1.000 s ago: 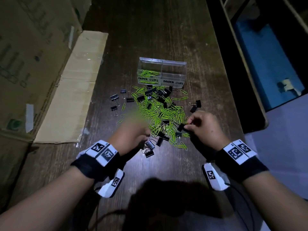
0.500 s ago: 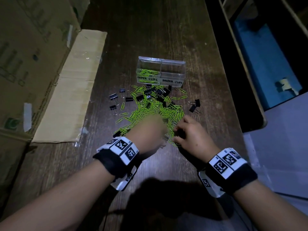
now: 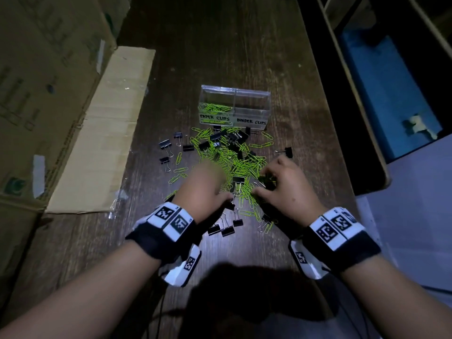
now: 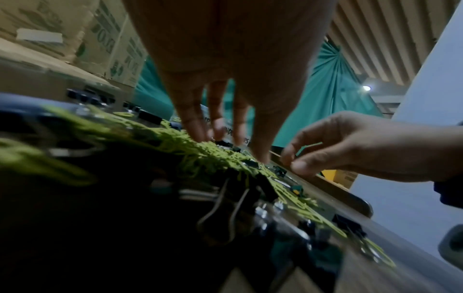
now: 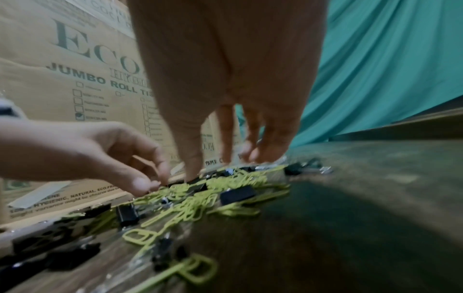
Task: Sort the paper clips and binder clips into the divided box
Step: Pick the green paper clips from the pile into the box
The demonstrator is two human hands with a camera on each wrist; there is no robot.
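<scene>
From my head view, both my hands are down in the mixed pile on the dark wooden surface [image 3: 220, 57]: my left hand [image 3: 205, 185] is blurred over the green paper clips [image 3: 244, 165], and I cannot tell how its fingers lie; my right hand [image 3: 285, 185] has its fingers curled down into the pile's right side. The clear divided box [image 3: 234, 106] sits just past the pile, some paper clips in its left compartment. Black binder clips [image 3: 221, 230] lie scattered through the pile and near my wrists. In my left wrist view, my left fingers [image 4: 192, 123] reach straight down onto the clips. In my right wrist view, my right fingertips [image 5: 192, 166] touch the pile; whether they hold a clip I cannot tell.
</scene>
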